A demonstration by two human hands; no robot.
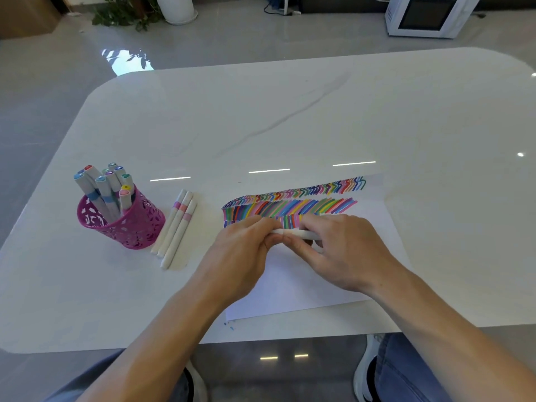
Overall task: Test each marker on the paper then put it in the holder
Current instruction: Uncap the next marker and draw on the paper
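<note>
Both hands meet over the white paper [293,285], which carries rows of coloured test strokes along its far edge. My left hand [246,250] and my right hand [339,248] each grip one end of a white marker [301,234] held level just above the sheet. Whether its cap is on is hidden by the fingers. A pink cut-out holder [127,224] stands at the left with several markers upright in it. Three white markers [175,227] with pink bands lie side by side on the table between the holder and the paper.
The white marble-look table [290,117] stretches far behind the paper. My knees and shoes show under its near edge. On the floor beyond stand a potted plant [130,10] and a white appliance [423,15].
</note>
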